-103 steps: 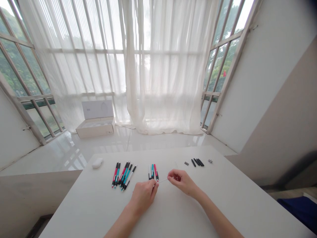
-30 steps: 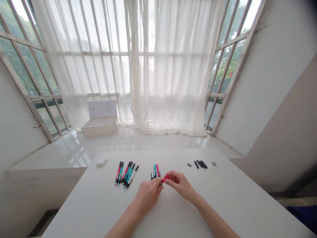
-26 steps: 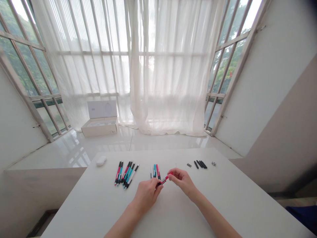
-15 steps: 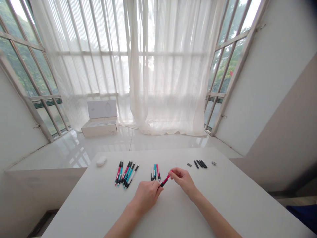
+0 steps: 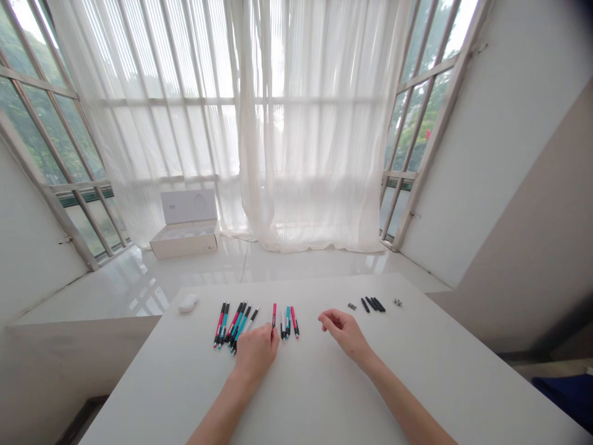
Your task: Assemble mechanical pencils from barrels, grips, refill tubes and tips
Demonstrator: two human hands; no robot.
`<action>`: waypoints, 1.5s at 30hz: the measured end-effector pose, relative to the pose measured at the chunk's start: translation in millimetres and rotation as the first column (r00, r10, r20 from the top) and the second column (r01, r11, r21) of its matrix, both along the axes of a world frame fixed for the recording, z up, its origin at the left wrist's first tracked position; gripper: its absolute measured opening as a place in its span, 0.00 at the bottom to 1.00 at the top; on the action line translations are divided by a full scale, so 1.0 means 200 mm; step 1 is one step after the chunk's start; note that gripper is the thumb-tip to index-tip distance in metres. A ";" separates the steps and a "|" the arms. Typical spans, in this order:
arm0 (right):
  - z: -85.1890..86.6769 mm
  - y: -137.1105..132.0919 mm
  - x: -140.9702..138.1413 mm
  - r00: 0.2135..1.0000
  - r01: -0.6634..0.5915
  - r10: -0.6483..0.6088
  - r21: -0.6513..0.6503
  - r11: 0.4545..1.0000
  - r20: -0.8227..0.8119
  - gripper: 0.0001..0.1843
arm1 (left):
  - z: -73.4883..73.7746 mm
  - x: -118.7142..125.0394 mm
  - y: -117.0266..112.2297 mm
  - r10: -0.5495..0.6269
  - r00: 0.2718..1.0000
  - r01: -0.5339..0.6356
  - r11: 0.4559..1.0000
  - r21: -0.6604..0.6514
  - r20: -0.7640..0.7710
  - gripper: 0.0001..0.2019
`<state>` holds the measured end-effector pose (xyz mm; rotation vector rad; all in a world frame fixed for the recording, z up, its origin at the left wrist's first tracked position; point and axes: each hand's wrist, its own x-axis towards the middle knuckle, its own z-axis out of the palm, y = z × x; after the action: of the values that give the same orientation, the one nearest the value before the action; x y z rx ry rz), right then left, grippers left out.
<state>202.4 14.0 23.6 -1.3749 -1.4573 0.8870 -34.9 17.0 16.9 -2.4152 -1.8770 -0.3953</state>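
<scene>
A red pen with black ends (image 5: 273,314) lies pointing away from me on the white table (image 5: 324,395). Its near end is at the fingertips of my left hand (image 5: 256,350), whose fingers are curled around it. The pen sits just left of a small row of red, teal and white pens (image 5: 290,322). A larger bunch of several red, teal and white pens (image 5: 233,321) lies further left, partly behind my left hand. My right hand (image 5: 343,330) rests on the table to the right, fingers loosely curled and apart, holding nothing.
Several short black pen parts (image 5: 372,304) lie at the far right of the table, with tiny metal bits (image 5: 351,306) beside them and another pair (image 5: 397,302) further right. A small white object (image 5: 188,303) sits at the far left. An open white box (image 5: 184,230) stands on the floor by the curtain.
Both hands held the red pen between them. My right hand has let go, and my left hand has carried the pen left and laid it beside the small row.
</scene>
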 end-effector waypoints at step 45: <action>-0.01 -0.01 0.00 0.985 -0.044 0.034 0.057 0.997 0.166 0.19 | 0.09 -0.15 0.06 0.108 0.993 -0.104 0.993 0.058 -0.055 0.09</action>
<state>203.1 11.8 21.3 -1.4063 -1.6287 0.7618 -65.3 29.3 34.7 -2.2554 -1.9328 -0.3607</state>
